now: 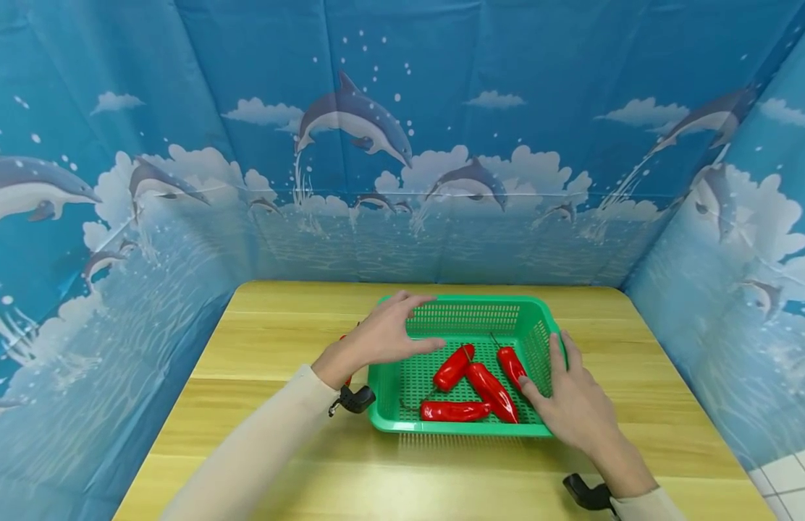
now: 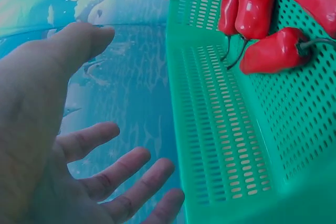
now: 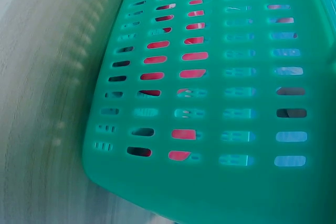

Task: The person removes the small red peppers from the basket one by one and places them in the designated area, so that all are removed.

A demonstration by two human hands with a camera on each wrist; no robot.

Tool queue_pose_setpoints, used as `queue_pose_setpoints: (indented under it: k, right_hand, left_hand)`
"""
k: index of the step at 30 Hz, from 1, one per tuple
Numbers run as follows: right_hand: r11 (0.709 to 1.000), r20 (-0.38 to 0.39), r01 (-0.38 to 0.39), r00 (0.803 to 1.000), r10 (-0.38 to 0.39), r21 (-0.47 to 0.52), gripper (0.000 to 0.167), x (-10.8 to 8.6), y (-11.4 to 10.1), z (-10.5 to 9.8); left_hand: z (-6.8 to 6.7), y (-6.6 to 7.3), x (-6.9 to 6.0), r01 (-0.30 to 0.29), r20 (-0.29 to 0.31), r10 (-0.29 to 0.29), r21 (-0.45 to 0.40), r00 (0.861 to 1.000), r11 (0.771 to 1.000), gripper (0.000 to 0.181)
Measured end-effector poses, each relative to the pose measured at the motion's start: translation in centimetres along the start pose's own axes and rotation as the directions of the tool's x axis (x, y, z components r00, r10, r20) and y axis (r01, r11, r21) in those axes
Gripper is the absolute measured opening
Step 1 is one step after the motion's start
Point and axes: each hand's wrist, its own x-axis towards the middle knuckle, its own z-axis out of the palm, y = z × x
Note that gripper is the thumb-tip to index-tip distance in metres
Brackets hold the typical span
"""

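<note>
A green plastic basket (image 1: 461, 428) with slotted walls stands on the table. Several glossy red chili peppers (image 1: 454, 411) with dark stems lie on its floor. Over the basket's left side hovers my left hand (image 1: 379, 334), thumb and fingers spread apart with nothing between them. The left wrist view shows that same hand (image 2: 100, 177) apart from the rim. At the right end, my right hand (image 1: 577, 401) holds the basket's rim, thumb on the inner side and fingers along the outside. The right wrist view has the slotted wall (image 3: 210, 187) close up, the hand itself out of sight.
Something red (image 1: 347, 380) shows beside my left wrist, mostly hidden by it. A wooden table (image 1: 279, 340) carries the basket. Blue dolphin-print curtain (image 1: 441, 239) encloses the back and sides. Dark wrist devices (image 1: 357, 399) sit on both wrists.
</note>
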Motion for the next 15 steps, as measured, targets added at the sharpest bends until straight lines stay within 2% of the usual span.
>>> queue_pose_setpoints:
  k: [8,15]
  right_hand:
    - [1.0,-0.004,-0.004,1.0,0.004,0.002,0.111,-0.1,-0.1,0.0]
    - [1.0,-0.005,-0.006,1.0,0.006,0.0,0.111,-0.1,-0.1,-0.1]
  left_hand:
    - [0.9,0.4,2.3,-0.005,0.125,0.005,0.007,0.992,1.0,0.096]
    - [2.1,0.0,4.4,0.005,0.246,-0.015,0.04,0.969,0.999,0.101]
